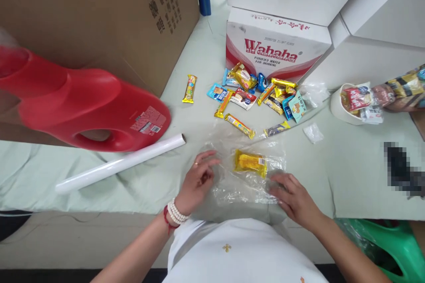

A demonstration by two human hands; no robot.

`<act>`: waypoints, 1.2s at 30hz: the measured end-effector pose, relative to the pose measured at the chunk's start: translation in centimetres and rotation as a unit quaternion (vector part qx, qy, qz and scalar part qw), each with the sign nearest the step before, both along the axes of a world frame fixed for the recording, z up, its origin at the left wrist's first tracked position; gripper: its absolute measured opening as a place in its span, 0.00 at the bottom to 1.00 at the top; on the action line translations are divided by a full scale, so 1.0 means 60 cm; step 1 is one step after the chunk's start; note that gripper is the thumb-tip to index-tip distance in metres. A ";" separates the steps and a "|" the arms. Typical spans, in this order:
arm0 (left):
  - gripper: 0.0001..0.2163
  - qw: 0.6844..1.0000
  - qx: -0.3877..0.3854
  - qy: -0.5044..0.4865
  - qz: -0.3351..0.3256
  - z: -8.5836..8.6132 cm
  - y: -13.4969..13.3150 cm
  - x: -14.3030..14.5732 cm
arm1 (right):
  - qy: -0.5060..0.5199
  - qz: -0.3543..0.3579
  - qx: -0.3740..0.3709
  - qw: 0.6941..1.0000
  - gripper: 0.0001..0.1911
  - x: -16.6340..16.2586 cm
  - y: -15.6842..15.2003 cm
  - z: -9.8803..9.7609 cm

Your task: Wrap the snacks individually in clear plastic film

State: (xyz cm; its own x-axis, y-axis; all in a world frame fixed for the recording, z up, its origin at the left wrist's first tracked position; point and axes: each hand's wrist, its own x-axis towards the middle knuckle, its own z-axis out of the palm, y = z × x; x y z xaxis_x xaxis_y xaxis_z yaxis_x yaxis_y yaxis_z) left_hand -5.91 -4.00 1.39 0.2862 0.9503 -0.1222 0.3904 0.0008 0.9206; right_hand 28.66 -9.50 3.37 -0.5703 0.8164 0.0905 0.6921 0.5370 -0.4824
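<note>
A yellow-wrapped snack lies on a crinkled sheet of clear plastic film at the table's front. At the film's left side is my left hand, its index finger reaching over the plastic and the other fingers bent, apart from the snack. My right hand rests at the film's right edge with fingers stretched toward the snack; its fingertips touch the plastic. Just beyond the film lie another yellow snack bar and a purple-and-yellow packet.
A pile of wrapped snacks lies before a Wahaba carton. Leftward are a shiny white tube, a large red jug and a brown box. A snack-filled white cup stands right, near crumpled plastic.
</note>
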 end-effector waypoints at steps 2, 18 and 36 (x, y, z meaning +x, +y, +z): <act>0.24 0.985 0.085 0.084 -0.125 0.005 -0.007 -0.019 | 0.045 0.003 -0.038 0.998 0.09 -0.001 0.016 0.011; 0.20 0.974 0.119 0.184 -0.051 0.003 0.067 -0.015 | 0.228 -0.221 -0.381 0.868 0.25 0.011 0.174 0.021; 0.38 0.847 0.405 0.322 -0.121 -0.026 0.055 0.040 | -0.090 -0.129 -0.126 0.980 0.12 -0.104 0.311 0.022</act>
